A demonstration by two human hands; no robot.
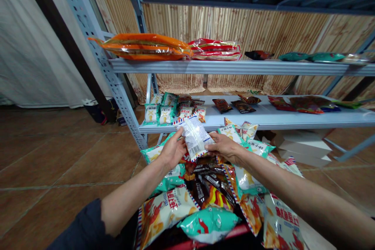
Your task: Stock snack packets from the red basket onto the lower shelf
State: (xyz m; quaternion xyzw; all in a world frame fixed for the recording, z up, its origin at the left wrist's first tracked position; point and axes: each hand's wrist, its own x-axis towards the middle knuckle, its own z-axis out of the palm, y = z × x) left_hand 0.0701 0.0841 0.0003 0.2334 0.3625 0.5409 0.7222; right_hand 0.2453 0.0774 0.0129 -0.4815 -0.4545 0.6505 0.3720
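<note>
Between my two hands is a white snack bag [195, 136] with a striped edge, its printed back and barcode facing me. My left hand [174, 149] grips its left side, and my right hand [224, 146] pinches its lower right corner. Below lies a heap of snack bags: a white-and-red bag [170, 211], a teal bag [209, 224] and several dark brown bags [211, 183]. Behind the held bag, the lower shelf [234, 119] carries upright teal-and-white bags [159, 113] and smaller white-and-red bags [189, 111] beside them.
Flat brown packets [234, 105] and red packets [295, 103] lie further right on the lower shelf. Above, the middle shelf [205, 67] holds a large orange bag [146, 47] and a red bag [215, 49]. A perforated metal post [108, 70] stands left; white boxes [303, 146] sit beneath.
</note>
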